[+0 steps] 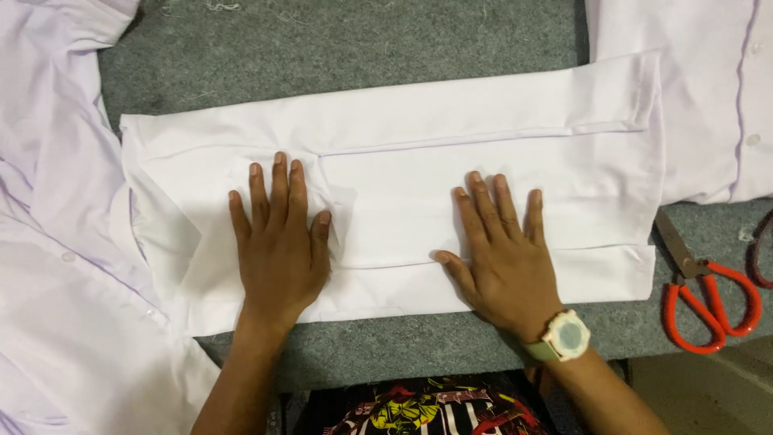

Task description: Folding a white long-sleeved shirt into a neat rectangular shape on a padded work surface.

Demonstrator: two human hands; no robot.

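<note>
left hand [278,242]: I press it flat, fingers apart, gripping nothing, pinning the folded cloth [403,153] mid-bench.
right hand [503,258]: same, holding fold.
scissors [708,298]: right edge.

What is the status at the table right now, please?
Left hand and right hand flat, palms down, on the folded white cloth. Cloth lies on the grey table. Scissors off to the right, clear of the hands.

Red-handled scissors [708,302] at the desk's right edge, blades pointing up and left. White buttoned shirt [717,89] in the far right corner. Pale lilac buttoned garment [56,242] heaped along the left edge. Grey felt desk [354,48], flecked with loose threads.
</note>
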